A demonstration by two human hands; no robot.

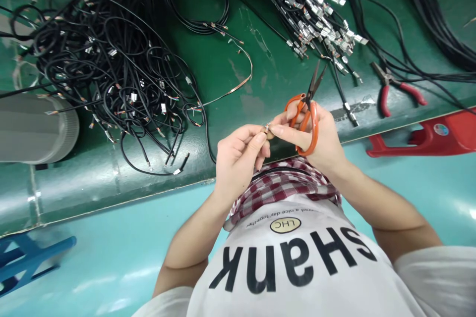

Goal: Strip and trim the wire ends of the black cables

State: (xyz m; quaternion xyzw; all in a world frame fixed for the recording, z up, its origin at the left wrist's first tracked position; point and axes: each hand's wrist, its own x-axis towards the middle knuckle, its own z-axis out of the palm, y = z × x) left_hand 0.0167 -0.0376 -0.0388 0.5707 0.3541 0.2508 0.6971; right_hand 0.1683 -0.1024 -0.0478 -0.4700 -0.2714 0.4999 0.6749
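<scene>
1. Our left hand (pixel 236 161) pinches a tiny wire end (pixel 267 130) between its fingers (pixel 256 141), which are clamped together on it.
2. Our right hand (pixel 320 133) holds orange-handled scissors (pixel 307 126) with the blades pointing up and slightly parted. Its fingers (pixel 284 131) close around the handles, and one reaches across to touch the wire end.
3. Below our hands, we see a white printed T-shirt (pixel 290 262) and a red checked cloth (pixel 282 185).
4. On the teal floor (pixel 111 237) stand a blue plastic frame (pixel 26 262) and a red plastic frame (pixel 420 141).
5. On the green table (pixel 260 59), a tangled heap of black cables (pixel 111 59) lies to the left. Black cables with metal terminals (pixel 316 29) fan out ahead, and red-handled pliers (pixel 394 91) lie to the right.
</scene>
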